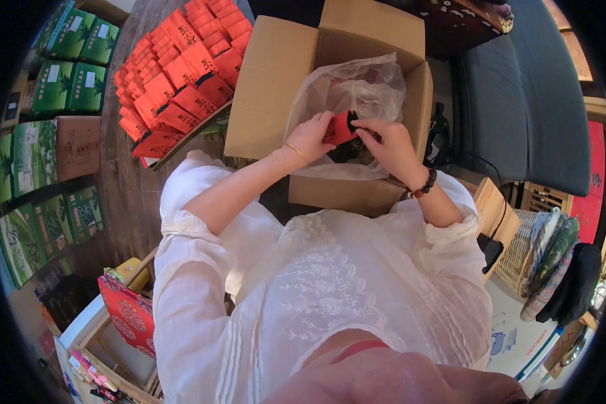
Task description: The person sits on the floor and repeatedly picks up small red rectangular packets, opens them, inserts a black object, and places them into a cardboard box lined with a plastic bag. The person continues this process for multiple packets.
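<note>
A small red pouch [337,129] with a black mouth is held over an open cardboard box [272,86]. My left hand [310,136] grips its body from the left. At its dark opening, the fingertips of my right hand [388,141] pinch the edge. A clear plastic liner bag [323,76] stands inside the box, its rim spread wide. Dark contents [353,152] show partly in the bag below my hands; what they are I cannot tell. To the left, several similar red pouches [182,76] with black writing are packed in rows.
Green printed cartons [55,86] and a brown carton [78,146] line the left side. A dark padded bench [520,101] runs along the right. Nearer me are a wicker basket [512,252] with folded cloths and a cable with a black adapter [490,252]. A red patterned cushion [126,315] lies lower left.
</note>
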Motion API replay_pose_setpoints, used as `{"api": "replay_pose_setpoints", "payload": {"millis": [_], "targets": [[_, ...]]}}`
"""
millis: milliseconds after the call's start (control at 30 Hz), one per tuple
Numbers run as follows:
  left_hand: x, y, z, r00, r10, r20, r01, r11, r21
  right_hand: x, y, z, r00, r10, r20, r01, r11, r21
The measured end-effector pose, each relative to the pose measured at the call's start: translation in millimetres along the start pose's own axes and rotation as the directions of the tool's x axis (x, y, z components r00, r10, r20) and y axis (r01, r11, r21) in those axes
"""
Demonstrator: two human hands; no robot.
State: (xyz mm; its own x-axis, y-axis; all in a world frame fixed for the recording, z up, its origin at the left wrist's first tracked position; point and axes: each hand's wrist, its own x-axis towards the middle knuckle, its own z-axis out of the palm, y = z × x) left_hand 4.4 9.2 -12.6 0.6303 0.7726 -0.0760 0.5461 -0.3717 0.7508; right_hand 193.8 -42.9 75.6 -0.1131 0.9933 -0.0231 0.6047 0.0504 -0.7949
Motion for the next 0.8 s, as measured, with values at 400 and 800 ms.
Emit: {"api": "replay_pose_setpoints", "payload": {"millis": [400, 800], "targets": [[3, 7, -5, 0.997, 0.035, -0.071, -0.040, 0.997, -0.059, 3, -1, 0, 0.993, -0.100, -0.066, 0.097, 0.994, -0.048], [-5, 6, -3, 0.999, -0.012, -0.032, 0.014, 0.998, 0.066, 2, 14, 0, 1.000, 0.012, -0.020, -0.011, 0.999, 0.033]]}}
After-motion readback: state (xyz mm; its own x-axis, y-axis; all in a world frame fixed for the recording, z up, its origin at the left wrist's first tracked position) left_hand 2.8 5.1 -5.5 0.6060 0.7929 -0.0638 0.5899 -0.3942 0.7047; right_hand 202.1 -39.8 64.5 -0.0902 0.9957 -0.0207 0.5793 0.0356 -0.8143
